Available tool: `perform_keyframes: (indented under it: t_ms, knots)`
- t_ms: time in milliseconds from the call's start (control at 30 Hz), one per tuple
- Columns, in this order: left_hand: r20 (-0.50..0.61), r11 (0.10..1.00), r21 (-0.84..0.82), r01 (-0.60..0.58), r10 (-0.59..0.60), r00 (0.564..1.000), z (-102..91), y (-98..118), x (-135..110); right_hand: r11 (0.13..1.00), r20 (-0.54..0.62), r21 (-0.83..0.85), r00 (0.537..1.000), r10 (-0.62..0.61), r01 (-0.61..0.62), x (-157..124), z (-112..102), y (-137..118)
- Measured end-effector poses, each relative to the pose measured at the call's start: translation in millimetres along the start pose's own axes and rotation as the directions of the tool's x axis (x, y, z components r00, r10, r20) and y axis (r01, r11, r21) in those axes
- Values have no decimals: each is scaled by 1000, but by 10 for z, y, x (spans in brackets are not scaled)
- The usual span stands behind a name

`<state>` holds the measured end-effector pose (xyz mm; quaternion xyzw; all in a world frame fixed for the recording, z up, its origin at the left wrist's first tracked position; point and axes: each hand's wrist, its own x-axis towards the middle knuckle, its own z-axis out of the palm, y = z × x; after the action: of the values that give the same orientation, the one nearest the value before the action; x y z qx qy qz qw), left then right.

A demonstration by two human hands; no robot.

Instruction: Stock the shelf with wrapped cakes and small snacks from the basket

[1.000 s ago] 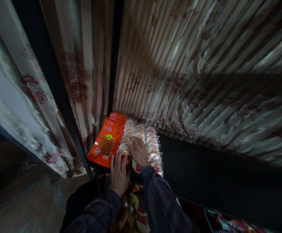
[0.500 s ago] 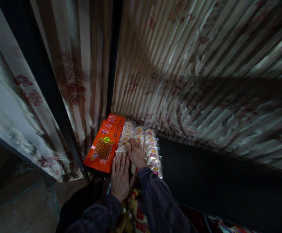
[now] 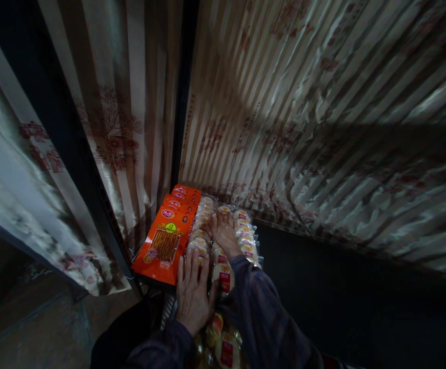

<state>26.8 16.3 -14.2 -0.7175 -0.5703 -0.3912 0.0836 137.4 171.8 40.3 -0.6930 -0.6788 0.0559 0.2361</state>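
Rows of clear-wrapped, pale round snacks (image 3: 245, 233) with red and yellow labels overlap on a dark shelf (image 3: 323, 287). My left hand (image 3: 194, 294) lies on the front end of the left row, fingers stretched out and close together. Further back, my right hand (image 3: 225, 233) rests palm down on the middle row, fingers extended, covering several wrappers. Neither hand grips anything. Orange snack bags (image 3: 165, 238), with brown sticks pictured on the front one, overlap to the left of my left hand.
More wrapped snacks (image 3: 226, 348) sit below the shelf edge, under my forearms. A dark upright post (image 3: 92, 179) stands at the left. Striped printed curtains (image 3: 246, 128) hang behind and on the left; tiled floor (image 3: 42, 328) shows at lower left.
My right hand has slid further back along the middle row, uncovering front packets with red labels. My left hand remains at the left row's front. The view has shifted slightly.
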Motion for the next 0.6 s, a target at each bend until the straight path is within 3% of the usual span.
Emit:
perform_keyframes:
  t_ms: [200, 600]
  knots:
    - [18, 997, 72, -23, 22, 1000, -19, -28, 22, 981, 136, -181, 990, -45, 70, 50, -86, -126]
    - [2, 995, 101, -15, 15, 1000, 9, -21, 11, 992, 116, -82, 988, 103, -94, 219, -92, -116]
